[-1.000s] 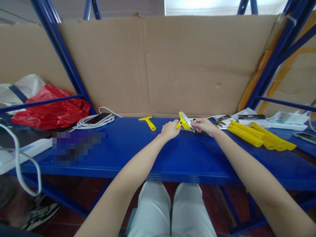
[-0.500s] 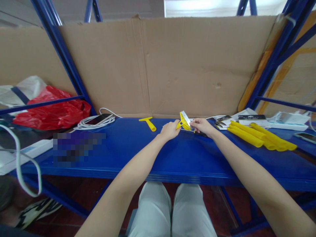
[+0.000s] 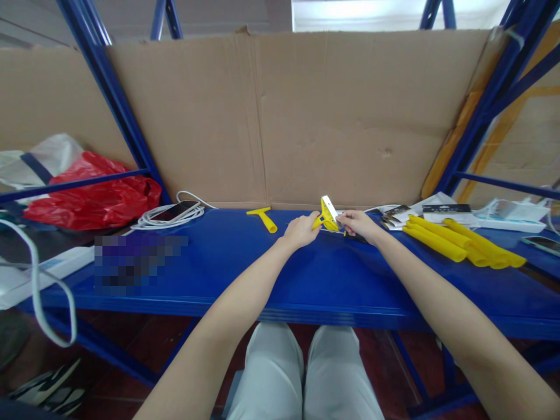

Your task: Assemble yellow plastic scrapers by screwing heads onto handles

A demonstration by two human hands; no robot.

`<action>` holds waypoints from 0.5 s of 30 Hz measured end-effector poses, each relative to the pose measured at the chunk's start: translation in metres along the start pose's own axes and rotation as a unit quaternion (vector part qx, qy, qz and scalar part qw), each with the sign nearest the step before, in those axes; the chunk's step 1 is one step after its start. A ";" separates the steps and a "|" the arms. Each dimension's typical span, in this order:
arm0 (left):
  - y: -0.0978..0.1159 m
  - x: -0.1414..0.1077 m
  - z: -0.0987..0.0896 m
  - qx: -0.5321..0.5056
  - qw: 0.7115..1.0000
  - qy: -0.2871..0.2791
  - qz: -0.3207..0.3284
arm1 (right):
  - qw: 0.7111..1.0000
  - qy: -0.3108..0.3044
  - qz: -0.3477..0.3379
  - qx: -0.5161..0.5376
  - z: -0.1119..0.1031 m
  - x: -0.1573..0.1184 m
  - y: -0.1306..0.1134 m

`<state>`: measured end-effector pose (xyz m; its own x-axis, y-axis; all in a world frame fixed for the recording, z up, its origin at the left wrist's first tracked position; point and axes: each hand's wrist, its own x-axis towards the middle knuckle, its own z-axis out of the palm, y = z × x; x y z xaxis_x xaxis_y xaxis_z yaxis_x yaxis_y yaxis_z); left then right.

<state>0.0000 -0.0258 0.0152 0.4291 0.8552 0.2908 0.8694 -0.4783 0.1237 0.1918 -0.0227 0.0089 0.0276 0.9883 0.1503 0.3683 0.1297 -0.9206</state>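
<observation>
Tilting slightly since the earlier frame, the yellow tool (image 3: 326, 221) is sitting between both hands over the blue surface (image 3: 324, 280). The left hand (image 3: 301, 231) is curling its fingers round the handle; the right hand (image 3: 359, 224) is pinching near the pale strip (image 3: 331, 208). Handling seems unfinished. Another T-shaped tool (image 3: 265, 219) is lying leftward, yellow tubes (image 3: 437, 239) rightward; a dark object (image 3: 357, 237) is crowding the right hand.

We hold a yellow tool (image 3: 327, 221) by its handle in our left hand (image 3: 303, 231), its wide head slanted; along that head runs a pale, flat strip (image 3: 331, 209), its lower end at our right hand's (image 3: 356, 224) fingertips.
</observation>
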 end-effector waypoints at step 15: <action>0.001 0.000 0.002 0.019 1.000 0.015 0.001 | 0.999 0.030 -0.009 -0.019 0.007 -0.003 -0.004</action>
<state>0.0017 -0.0255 0.0134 0.4239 0.8477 0.3189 0.8776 -0.4715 0.0869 0.1839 -0.0253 0.0095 0.0756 0.9791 0.1887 0.4047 0.1428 -0.9032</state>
